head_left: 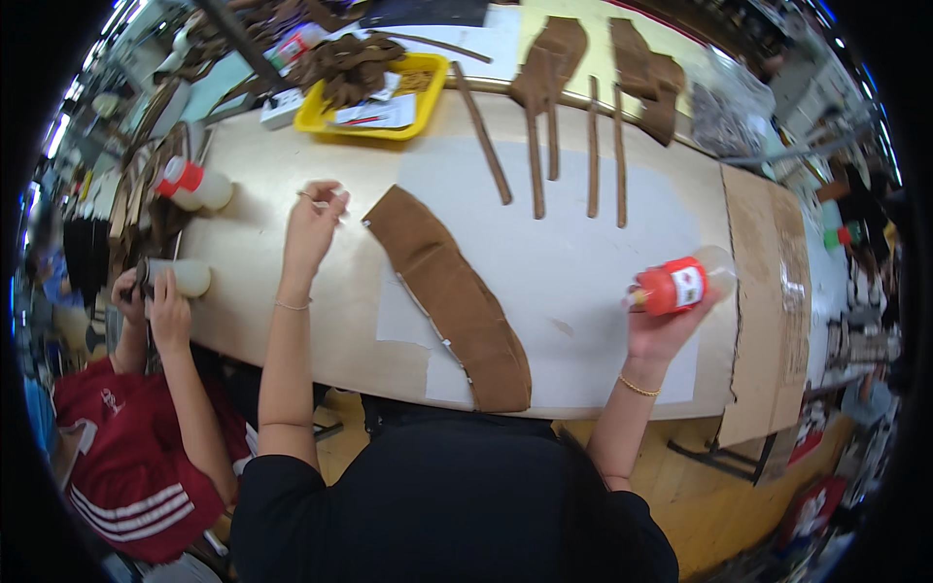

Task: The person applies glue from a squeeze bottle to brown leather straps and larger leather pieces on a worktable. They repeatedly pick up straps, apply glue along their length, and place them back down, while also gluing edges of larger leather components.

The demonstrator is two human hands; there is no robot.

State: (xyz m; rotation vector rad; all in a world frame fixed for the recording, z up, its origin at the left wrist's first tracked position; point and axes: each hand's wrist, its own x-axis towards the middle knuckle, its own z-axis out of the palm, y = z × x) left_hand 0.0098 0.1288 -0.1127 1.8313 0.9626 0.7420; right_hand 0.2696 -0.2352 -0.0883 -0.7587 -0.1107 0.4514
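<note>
My right hand point(663, 330) is wrapped round a squeeze bottle point(680, 286) with a red label, tilted so its nozzle points left above the table. A curved brown fabric piece point(452, 287) lies flat between my hands, with small white spots along its left edge. Near its upper left end, apart from it, my left hand point(319, 222) is raised with the fingers curled in and the thumb close to them. Whether anything small is pinched there I cannot make out.
Brown strips point(594, 146) and cut pieces point(559, 53) lie at the far side. A yellow basket point(303, 121) holds brown scraps. Other bottles point(199, 187) stand left, where a co-worker's hands point(167, 306) hold another bottle point(190, 278). Cardboard point(763, 311) covers the right end.
</note>
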